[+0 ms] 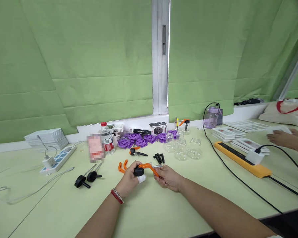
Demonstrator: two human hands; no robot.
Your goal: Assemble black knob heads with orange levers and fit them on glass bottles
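My left hand (pixel 130 180) is closed round a black pump cap (pixel 139 171), with a white bandage on one finger and a red bracelet at the wrist. My right hand (pixel 168 178) pinches the orange trigger lever (pixel 149 167) joined to that cap. Both hands hover just above the pale green table (pixel 64 205) near its middle. Two loose orange levers (pixel 122 166) lie just left of my hands. Two black pump parts with tubes (pixel 88 178) lie further left. Several small black pieces (pixel 159 158) lie beyond my right hand.
Clear glass jars (pixel 182 148) and purple plastic discs (pixel 139 140) stand at the back. A water bottle (pixel 107 138), a white power strip (pixel 58 158) and an orange power strip (pixel 240 158) with black cable lie around. Another person's hand (pixel 284 138) rests by stacked cards at right.
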